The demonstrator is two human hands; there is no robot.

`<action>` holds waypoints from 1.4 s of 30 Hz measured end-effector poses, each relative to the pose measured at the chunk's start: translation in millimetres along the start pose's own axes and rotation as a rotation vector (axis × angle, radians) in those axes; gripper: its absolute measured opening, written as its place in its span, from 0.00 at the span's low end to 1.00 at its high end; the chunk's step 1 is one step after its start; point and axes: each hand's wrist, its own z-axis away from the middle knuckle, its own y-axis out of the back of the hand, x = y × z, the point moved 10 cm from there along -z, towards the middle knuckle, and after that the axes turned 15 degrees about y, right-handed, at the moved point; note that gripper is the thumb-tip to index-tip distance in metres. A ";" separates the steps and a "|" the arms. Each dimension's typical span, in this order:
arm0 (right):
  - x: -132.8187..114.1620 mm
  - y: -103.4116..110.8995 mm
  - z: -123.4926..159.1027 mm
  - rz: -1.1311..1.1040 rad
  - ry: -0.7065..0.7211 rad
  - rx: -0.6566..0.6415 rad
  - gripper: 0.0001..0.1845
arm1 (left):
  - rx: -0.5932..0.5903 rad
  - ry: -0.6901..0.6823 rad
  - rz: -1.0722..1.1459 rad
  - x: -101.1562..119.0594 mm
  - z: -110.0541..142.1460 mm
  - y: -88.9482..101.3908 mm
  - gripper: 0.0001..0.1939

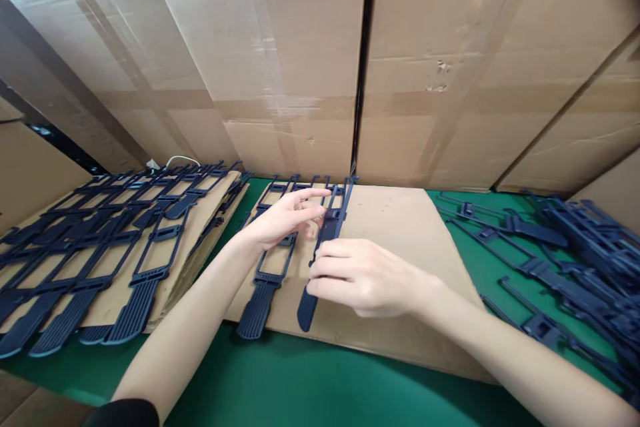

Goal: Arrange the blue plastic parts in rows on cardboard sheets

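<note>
A dark blue plastic frame part (pixel 307 307), with two long rails and a flat paddle end, stands tilted on its edge over a cardboard sheet (pixel 395 213). My right hand (pixel 363 277) is closed around its middle, fingers curled over the near side. At its upper half is my left hand (pixel 295 217), index finger stretched toward the rails and the other fingers loosely apart; whether the fingertips touch the part is hard to tell. Just left lies a similar part (pixel 257 310) flat on the sheet, ribbed paddle toward me.
To the left, rows of the same parts (pixel 133 310) lie on stacked cardboard sheets (pixel 200 227). More parts (pixel 565 280) are heaped at the right on the green table (pixel 300 380). Tall cardboard boxes (pixel 300 47) stand behind like a wall.
</note>
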 end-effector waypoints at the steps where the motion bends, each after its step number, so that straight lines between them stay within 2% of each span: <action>1: 1.4 0.1 1.7 0.003 -0.004 -0.028 0.16 | 0.006 -0.004 -0.018 -0.1 -0.4 2.4 0.26; 6: 8.9 -9.5 8.2 -0.009 -0.078 -0.160 0.17 | -0.003 0.000 -0.133 -4.6 -2.2 6.0 0.20; 12: 12.0 -21.9 12.6 -0.031 -0.118 -0.211 0.14 | 0.005 0.016 -0.208 -5.6 -0.9 8.4 0.15; 14: 19.1 -10.9 15.3 -0.024 -0.167 -0.151 0.12 | -0.007 0.012 -0.212 -0.8 4.2 7.8 0.15; 16: 32.2 9.8 21.2 -0.012 -0.288 -0.024 0.13 | -0.009 0.002 -0.222 6.2 12.2 6.3 0.14; 19: 55.5 34.6 40.8 -0.092 -0.574 0.174 0.26 | 0.047 -0.038 -0.280 18.8 25.9 2.8 0.14; 21: 64.4 35.1 51.6 -0.264 -0.712 0.267 0.33 | 0.088 -0.071 -0.349 24.2 32.9 -4.1 0.15; 23: 68.2 28.0 55.5 -0.497 -0.765 0.366 0.34 | 0.122 -0.108 -0.434 26.2 37.0 -14.3 0.14; 26: 74.8 16.1 61.1 -0.803 -0.825 0.533 0.25 | 0.146 -0.180 -0.562 26.9 40.0 -32.9 0.12; 28: 81.6 10.5 68.9 -0.885 -0.905 0.602 0.19 | 0.142 -0.219 -0.622 27.2 41.6 -44.3 0.10; 32: 90.0 8.6 79.7 -0.857 -1.020 0.593 0.14 | 0.109 -0.268 -0.682 30.8 47.2 -59.0 0.09; 36: 92.8 13.7 79.9 -0.815 -0.987 0.591 0.09 | 0.081 -0.290 -0.668 34.8 52.1 -59.7 0.11; 38: 94.0 12.1 79.0 -0.821 -0.957 0.592 0.06 | 0.150 -0.317 -0.650 39.0 52.9 -49.8 0.12; 42: 95.3 -5.3 79.2 -0.916 -0.948 0.558 0.04 | 0.412 -0.435 -0.766 46.6 50.9 -22.9 0.15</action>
